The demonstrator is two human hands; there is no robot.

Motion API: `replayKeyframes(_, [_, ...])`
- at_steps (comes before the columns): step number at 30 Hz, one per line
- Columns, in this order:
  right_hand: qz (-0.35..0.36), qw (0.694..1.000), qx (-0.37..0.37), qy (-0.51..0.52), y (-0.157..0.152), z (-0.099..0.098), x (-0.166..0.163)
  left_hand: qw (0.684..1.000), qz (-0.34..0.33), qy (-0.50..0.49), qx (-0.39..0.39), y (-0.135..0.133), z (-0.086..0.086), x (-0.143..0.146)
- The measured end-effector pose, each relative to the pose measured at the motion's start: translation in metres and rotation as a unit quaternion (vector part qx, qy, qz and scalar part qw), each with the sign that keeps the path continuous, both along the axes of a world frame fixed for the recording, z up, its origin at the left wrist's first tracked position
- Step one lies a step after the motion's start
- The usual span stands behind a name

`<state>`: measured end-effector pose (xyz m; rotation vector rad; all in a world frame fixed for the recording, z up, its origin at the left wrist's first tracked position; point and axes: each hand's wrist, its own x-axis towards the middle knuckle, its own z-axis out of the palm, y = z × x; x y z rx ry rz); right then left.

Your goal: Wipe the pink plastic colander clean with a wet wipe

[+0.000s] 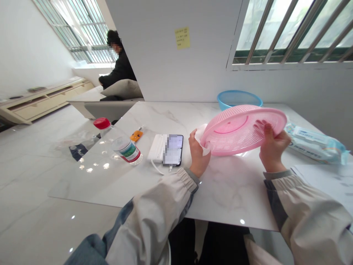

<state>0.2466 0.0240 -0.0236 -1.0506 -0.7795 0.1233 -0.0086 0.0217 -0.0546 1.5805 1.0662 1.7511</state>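
Observation:
Above the marble-look table, a pink mesh basket (237,138) is held tilted between both hands, its open side facing me. My left hand (199,154) presses a white wipe (201,136) around the basket's left rim, fingers closed. Gripping the right rim is my right hand (273,149), with the thumb inside and fingers visible through the mesh behind it. A blue basket (239,98) stands behind the pink one, partly hidden by it. Right of my right hand lies a pack of wet wipes (316,143).
On the table (223,195), left of my hands, are a phone (173,150), a white power bank (157,147), an orange item (136,136) and a clear bottle (118,141) with a red cap. Paper sheets (325,187) lie at right. A person (121,68) sits at the far left.

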Motion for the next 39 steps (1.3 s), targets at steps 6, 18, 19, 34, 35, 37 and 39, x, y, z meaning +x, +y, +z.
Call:
replayKeyframes(6, [0.006,0.999,-0.016,0.028,0.0,-0.001,0.0,0.997,-0.068,-0.006,-0.03,-0.006,0.014,0.002])
replayKeyframes(18, [0.096,0.988,-0.006,0.121,0.003,-0.002,-0.001,0.991,-0.112,-0.031,-0.064,-0.003,0.004,0.007])
replayKeyframes(19, [0.102,0.987,-0.011,0.124,0.004,-0.003,0.0,0.99,-0.118,-0.033,-0.068,-0.003,0.004,0.007])
replayKeyframes(34, [0.159,0.977,-0.071,0.125,0.012,-0.023,0.009,0.989,-0.127,-0.04,-0.063,-0.001,0.002,0.01])
replayKeyframes(35, [0.16,0.976,-0.075,0.126,0.013,-0.025,0.01,0.988,-0.126,-0.047,-0.071,-0.001,0.0,0.011])
replayKeyframes(37, [0.165,0.974,-0.083,0.132,0.015,-0.028,0.011,0.984,-0.121,-0.065,-0.111,-0.002,-0.003,0.012])
replayKeyframes(39, [0.172,0.97,-0.094,0.141,0.015,-0.031,0.012,0.977,-0.109,-0.079,-0.167,-0.004,-0.004,0.013])
